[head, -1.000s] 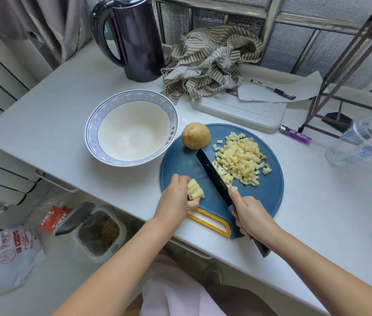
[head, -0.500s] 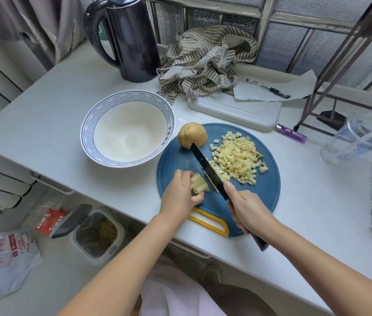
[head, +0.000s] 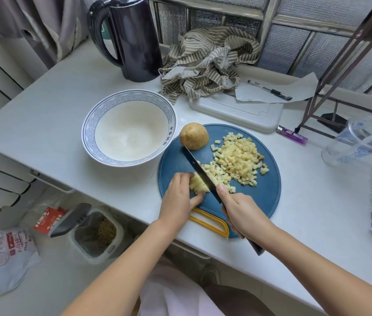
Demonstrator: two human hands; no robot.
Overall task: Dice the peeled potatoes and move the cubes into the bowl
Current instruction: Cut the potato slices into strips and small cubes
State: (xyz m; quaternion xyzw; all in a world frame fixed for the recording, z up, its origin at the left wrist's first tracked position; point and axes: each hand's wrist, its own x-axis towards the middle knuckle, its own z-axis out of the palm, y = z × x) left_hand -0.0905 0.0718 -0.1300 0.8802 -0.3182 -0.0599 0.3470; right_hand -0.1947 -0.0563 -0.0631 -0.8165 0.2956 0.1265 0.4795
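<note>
One part-cut potato chunk (head: 198,187) lay at the lower left of the round blue cutting board (head: 264,195), just below the middle of the frame, its top scored into pale strips. The left grip (head: 179,197) curled over it from the left and held it down, with the thumb showing at the chunk's lower edge. A dark knife (head: 199,172) stood edge-down against the chunk's right face, its tip pointing to the upper left and ending just short of a whole potato (head: 194,136) at the board's upper left rim. The right grip (head: 242,213) was clenched round the knife's handle, forefinger laid along the blade, and the handle's butt stuck out below the hand. To the right of the blade a loose heap of potato cubes (head: 237,163) covered the board's middle. The bowl (head: 89,133), white inside with a blue-patterned rim, sat on the counter (head: 54,99) just left of the board, and no cubes were in it. Farther up stood a dark kettle (head: 132,39), a crumpled striped cloth (head: 207,60) and a white tray (head: 237,112); a pen (head: 269,90) rested on paper (head: 294,92) at the upper right. A purple lighter (head: 292,137) and a clear plastic cup (head: 358,142) lay at the right.
</note>
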